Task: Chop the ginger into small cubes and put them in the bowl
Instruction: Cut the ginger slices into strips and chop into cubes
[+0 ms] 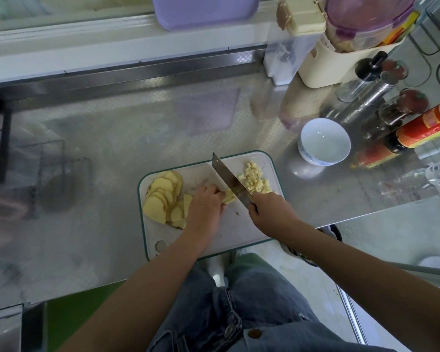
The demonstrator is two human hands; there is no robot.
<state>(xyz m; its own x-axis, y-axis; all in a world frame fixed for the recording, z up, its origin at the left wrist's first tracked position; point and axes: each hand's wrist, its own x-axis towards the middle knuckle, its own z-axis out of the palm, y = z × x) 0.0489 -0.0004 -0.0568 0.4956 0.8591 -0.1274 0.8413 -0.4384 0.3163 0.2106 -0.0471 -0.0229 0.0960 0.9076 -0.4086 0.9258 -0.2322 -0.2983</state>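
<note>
Glossy steel counter (112, 138), matt, seemingly plastic board (229, 229), glazed bowl (324, 141).

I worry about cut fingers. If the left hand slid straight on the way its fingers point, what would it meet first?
Probably the knife blade, just past the ginger strips under the left hand.

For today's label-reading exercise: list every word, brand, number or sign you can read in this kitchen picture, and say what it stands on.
No text can be read.
Red and yellow label on the dark sauce bottle: print too blurred to read.
Yellow packet in the cream holder: too small and blurred.
Knife, bowl, cutting board: no markings visible.
</note>
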